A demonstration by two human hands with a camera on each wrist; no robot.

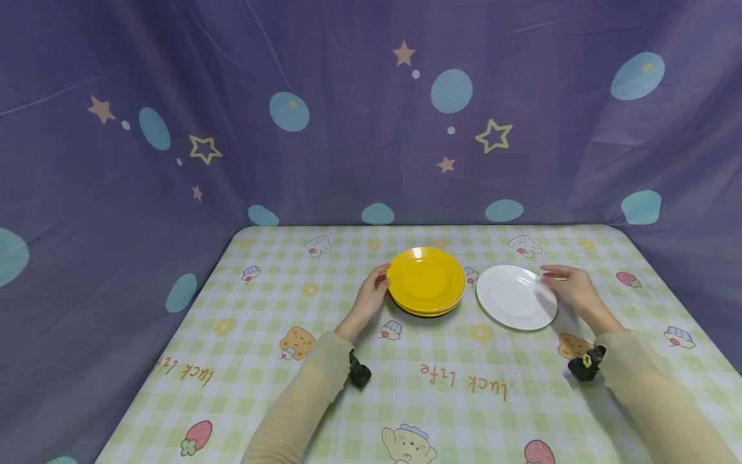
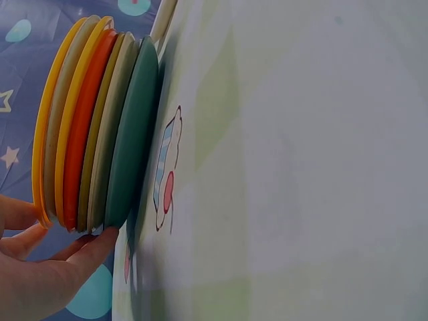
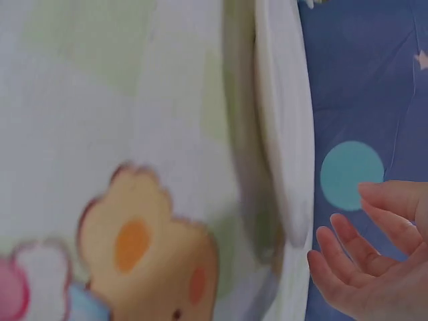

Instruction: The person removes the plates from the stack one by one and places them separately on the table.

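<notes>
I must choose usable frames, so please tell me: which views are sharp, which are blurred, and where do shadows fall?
Head view: evenly lit and sharp, edges bent by a wide lens; soft shadows lie under the yellow plate stack and the right hand. Left wrist view: plate rims crisp, tablecloth pale and soft. Right wrist view: blurred throughout; the white plate and bear print are smeared.

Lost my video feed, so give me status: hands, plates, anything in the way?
Left hand open, fingers touching plate stack rim. Right hand open beside white plate, contact unclear. Nothing lies between the plates.
</notes>
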